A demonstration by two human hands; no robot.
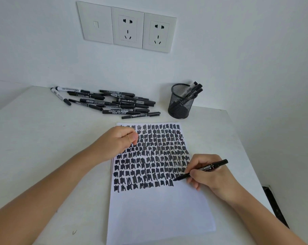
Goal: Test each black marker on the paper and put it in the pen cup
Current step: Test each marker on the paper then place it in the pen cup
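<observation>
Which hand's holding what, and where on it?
Right hand: black marker, gripped on the barrel near the tip. Left hand: curled on the paper, cannot tell if it holds anything.

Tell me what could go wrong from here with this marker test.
1. The right hand rests beside fresh scribbles on the paper; sliding it could smear wet ink.
2. The left hand pins only the top-left corner, so the sheet may twist under strokes.
3. The stored markers all lean right in the pen cup; dropping the held marker in carelessly might tip it.
</observation>
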